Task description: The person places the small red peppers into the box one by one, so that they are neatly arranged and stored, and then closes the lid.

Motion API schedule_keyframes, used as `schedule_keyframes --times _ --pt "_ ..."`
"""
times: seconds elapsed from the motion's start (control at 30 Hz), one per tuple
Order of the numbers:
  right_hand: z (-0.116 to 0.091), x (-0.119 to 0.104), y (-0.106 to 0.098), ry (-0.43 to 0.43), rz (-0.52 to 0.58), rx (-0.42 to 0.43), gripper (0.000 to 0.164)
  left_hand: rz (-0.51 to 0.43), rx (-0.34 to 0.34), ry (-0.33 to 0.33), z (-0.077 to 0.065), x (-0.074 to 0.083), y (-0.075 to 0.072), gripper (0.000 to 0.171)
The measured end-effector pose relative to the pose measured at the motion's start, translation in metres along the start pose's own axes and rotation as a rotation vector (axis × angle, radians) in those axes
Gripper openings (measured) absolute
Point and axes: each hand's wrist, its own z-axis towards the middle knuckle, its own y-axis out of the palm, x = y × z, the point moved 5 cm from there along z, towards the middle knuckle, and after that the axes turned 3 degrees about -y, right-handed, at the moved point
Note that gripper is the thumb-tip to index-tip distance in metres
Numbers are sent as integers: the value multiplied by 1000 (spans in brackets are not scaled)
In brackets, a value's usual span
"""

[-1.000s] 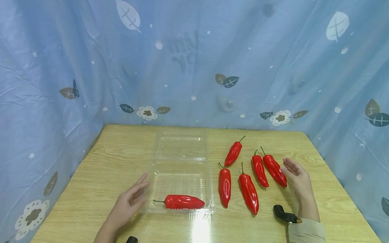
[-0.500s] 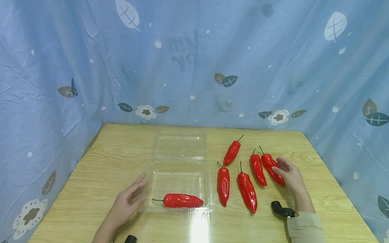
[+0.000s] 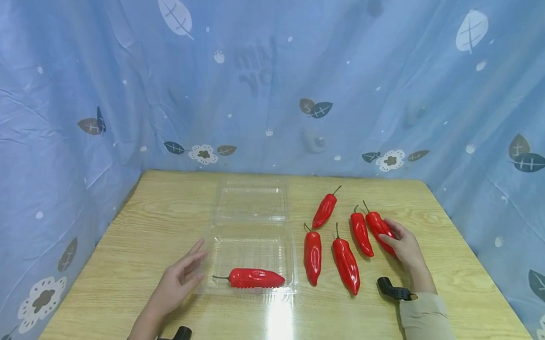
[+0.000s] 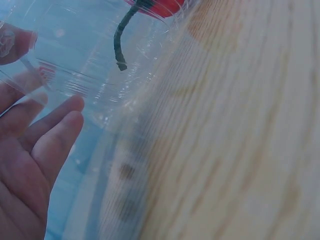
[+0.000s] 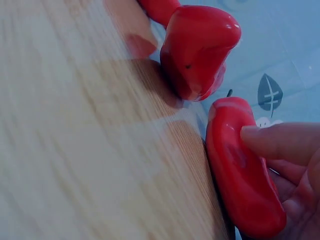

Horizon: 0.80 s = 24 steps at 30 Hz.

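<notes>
At the table's right side my right hand pinches the outermost red pepper, which lies on the wood with its stem pointing away. In the right wrist view the thumb presses on this pepper from one side, with the other fingers behind it. My left hand is at the left rim of a clear plastic clamshell box, fingers loosely extended and holding nothing. Inside the box one red pepper lies crosswise along the near wall, stem to the left.
The box's lid lies folded back, away from me. Between box and right hand are several more peppers: a near one, one by the box, a far one and one beside the pinched pepper. A blue curtain surrounds the table.
My right hand has moved left onto the outermost pepper, and its thumb and fingers have closed around it. My left hand and the box stay where they were.
</notes>
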Motion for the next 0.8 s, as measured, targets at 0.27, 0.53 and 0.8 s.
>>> schedule_keyframes --times 0.27,0.53,0.8 --pt "1 5 0 -6 3 23 62 1 19 -15 0 -5 0 44" --pt "-1 12 0 13 35 70 60 -3 33 -35 -1 -6 0 43" --pt "-4 17 -1 56 48 97 60 17 30 -66 -2 -7 1 43"
